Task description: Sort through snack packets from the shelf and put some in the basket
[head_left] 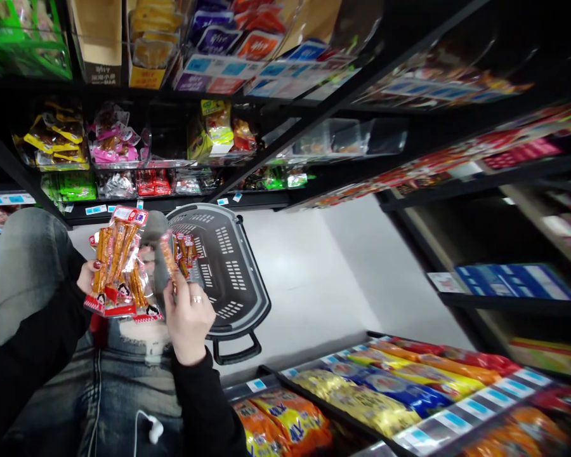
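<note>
My left hand [89, 277] is closed around several clear snack packets [118, 263] with red-and-white ends and brown sticks inside. They fan out above my knees, hiding most of that hand's fingers. A single narrow snack packet [168, 252], slightly blurred, is pinched between the thumb and fingers of my right hand [189, 314], which wears a ring. Just beyond it, a dark grey shopping basket [223, 254] sits on the floor. Several small red-and-brown packets [184, 249] lie at the basket's near left side.
Black shelves with bagged snacks [114, 136] in clear bins run along the front. At lower right, a low rack carries yellow, blue and orange bags [361, 393]. White floor [295, 266] shows right of the basket. A white earphone [155, 430] hangs over my jeans.
</note>
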`<state>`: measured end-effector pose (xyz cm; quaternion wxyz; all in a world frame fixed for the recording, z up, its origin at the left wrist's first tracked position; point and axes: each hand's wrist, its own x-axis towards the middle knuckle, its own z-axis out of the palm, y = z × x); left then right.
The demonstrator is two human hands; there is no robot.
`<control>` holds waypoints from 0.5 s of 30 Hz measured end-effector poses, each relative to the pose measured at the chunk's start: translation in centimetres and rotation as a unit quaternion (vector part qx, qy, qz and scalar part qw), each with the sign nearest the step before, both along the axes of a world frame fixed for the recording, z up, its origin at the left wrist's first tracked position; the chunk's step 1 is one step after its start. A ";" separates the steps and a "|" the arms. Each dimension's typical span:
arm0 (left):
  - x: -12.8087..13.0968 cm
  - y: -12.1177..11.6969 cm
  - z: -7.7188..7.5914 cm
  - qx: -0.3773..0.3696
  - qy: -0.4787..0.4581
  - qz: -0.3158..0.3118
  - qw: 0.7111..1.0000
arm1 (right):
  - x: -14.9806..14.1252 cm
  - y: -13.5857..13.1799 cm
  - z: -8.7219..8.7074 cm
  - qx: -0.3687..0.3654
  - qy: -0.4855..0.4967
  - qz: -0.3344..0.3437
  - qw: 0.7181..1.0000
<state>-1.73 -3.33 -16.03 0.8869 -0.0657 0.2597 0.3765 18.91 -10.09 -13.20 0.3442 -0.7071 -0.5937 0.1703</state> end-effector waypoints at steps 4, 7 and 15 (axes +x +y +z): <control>0.9 0.3 1.8 0.055 -0.068 0.014 0.996 | -0.5 -0.2 0.1 -0.031 -0.103 0.108 0.988; 1.7 0.3 3.5 0.064 -0.066 0.030 0.995 | -0.7 -0.1 0.6 -0.036 -0.100 0.165 0.981; 0.8 0.4 2.5 0.000 -0.024 -0.006 1.000 | 0.7 2.5 -0.1 -0.118 0.104 0.022 0.987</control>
